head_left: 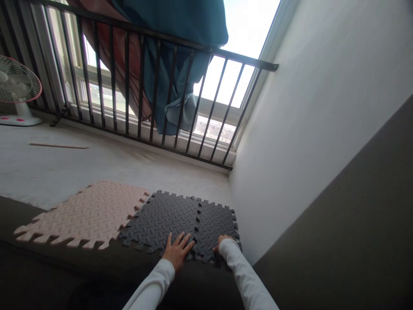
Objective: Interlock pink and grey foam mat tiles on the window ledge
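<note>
While the left hand [177,255] rests, its grip spread, on a broad dark-grey textured foam tile [167,215] with toothed edges, the right hand [223,243] curls at a narrower dark-grey foam tile [217,221] adjoining it along a toothed seam; whether this grip pinches cannot be told. Both tiles lie on a pale ledge [106,165], just beside a pale-pink toothed foam tile [87,213].

Head cam looks fwd/down, tilted, over nearby L hand [177,254] & R hand [223,242] twd railing [140,86] beyond.
</note>
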Available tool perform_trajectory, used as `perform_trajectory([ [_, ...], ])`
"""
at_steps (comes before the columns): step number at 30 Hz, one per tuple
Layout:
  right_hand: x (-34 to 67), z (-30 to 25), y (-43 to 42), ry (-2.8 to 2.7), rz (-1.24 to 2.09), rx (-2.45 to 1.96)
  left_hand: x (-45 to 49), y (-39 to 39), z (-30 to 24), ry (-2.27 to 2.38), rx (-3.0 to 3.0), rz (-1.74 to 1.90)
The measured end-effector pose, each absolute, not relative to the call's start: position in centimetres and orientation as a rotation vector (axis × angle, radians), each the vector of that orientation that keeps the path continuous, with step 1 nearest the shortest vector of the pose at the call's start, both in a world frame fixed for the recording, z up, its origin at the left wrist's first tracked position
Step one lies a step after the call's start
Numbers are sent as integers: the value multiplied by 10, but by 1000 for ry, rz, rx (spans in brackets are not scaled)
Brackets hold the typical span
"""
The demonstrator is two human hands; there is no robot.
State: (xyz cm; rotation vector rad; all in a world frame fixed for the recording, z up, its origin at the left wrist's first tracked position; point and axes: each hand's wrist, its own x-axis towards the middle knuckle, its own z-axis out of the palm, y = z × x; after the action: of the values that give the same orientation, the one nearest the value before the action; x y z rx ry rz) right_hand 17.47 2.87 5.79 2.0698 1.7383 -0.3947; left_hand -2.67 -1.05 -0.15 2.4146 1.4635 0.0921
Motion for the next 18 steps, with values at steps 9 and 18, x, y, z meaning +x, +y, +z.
perform_trajectory([
  [9, 173, 60, 27, 1650, -414, 2050, -28, -9, 4, 1602, 2336, 158],
  [18, 172, 64, 23, 1672, -408, 2049, -44, -10, 15, 1767, 2314, 125],
])
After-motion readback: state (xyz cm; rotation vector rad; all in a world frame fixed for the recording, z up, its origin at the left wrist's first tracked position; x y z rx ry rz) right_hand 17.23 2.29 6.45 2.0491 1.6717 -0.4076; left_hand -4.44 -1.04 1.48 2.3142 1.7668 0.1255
